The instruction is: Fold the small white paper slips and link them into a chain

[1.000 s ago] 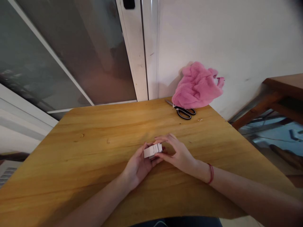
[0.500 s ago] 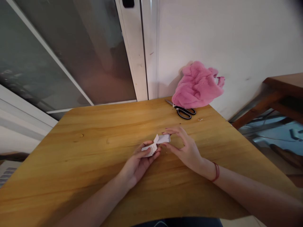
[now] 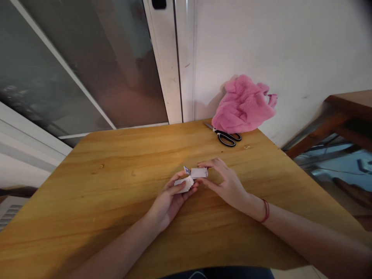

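My left hand [image 3: 171, 199] is closed around a fanned stack of small white cards [image 3: 182, 185], its thumb pressed on top. My right hand [image 3: 225, 182] grips a small white box [image 3: 199, 173] by its long sides, between the thumb and fingers. At the box's left end a flap with blue print stands raised, close to the cards. The inside of the box is hidden. Both hands are just above the wooden table [image 3: 122, 209].
Black-handled scissors [image 3: 228, 138] lie at the back of the table, beside a bunched pink fluffy cloth [image 3: 245, 106] against the wall. A sliding glass door [image 3: 128, 69] stands behind on the left. Another wooden table [image 3: 353, 100] is at the far right.
The box has turned slightly in my right hand, and its raised flap has swung left and shows blue print. My left hand has hardly moved.
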Available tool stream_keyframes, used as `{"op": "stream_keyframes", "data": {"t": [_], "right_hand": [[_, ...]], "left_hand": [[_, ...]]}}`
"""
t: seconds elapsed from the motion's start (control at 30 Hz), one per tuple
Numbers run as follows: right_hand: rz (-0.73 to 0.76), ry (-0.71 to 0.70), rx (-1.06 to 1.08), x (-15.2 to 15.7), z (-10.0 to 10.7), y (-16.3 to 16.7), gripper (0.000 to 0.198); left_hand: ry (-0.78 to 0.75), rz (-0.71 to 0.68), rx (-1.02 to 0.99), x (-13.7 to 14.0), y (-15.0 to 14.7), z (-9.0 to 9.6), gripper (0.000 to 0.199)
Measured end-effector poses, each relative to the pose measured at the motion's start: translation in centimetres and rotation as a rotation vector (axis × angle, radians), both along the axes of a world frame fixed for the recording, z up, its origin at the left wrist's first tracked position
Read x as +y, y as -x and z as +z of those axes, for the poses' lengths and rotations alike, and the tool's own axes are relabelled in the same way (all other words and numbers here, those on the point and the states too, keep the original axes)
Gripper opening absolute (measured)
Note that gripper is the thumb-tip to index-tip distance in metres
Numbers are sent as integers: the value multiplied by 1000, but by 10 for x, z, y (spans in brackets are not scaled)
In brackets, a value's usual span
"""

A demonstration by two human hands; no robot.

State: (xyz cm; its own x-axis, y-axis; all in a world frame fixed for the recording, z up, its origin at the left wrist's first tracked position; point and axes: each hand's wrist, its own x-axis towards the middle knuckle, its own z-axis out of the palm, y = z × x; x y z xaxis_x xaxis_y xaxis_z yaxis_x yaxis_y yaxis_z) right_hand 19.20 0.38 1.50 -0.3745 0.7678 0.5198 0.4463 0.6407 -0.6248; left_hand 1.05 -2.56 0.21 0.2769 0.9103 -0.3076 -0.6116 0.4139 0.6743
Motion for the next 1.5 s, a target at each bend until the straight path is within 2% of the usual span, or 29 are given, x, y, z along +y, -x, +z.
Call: {"op": "stream_keyframes", "data": {"t": [0.17, 0.4, 0.67, 0.93, 1.13, 1.37, 1.5], "right_hand": [[-7, -13, 2, 1, 1, 1, 25], [-25, 44, -33, 4, -2, -1, 24], [59, 50, -108, 7, 1, -5, 40], [98, 46, -131, 9, -1, -6, 39], [173, 28, -164, 6, -3, -5, 48], [145, 8, -78, 5, -7, -5, 28], [47, -14, 23, 5, -3, -7, 23]], "left_hand": [[3, 3, 3, 0, 1, -1, 35], [-6, 1, 53, -1, 1, 2, 47], [-66, -16, 133, -4, -1, 2, 33], [-77, 5, 162, -5, -1, 1, 40], [-54, -6, 181, -6, -3, 0, 39], [-63, -22, 143, -5, -3, 4, 40], [-52, 20, 128, -4, -1, 4, 44]]}}
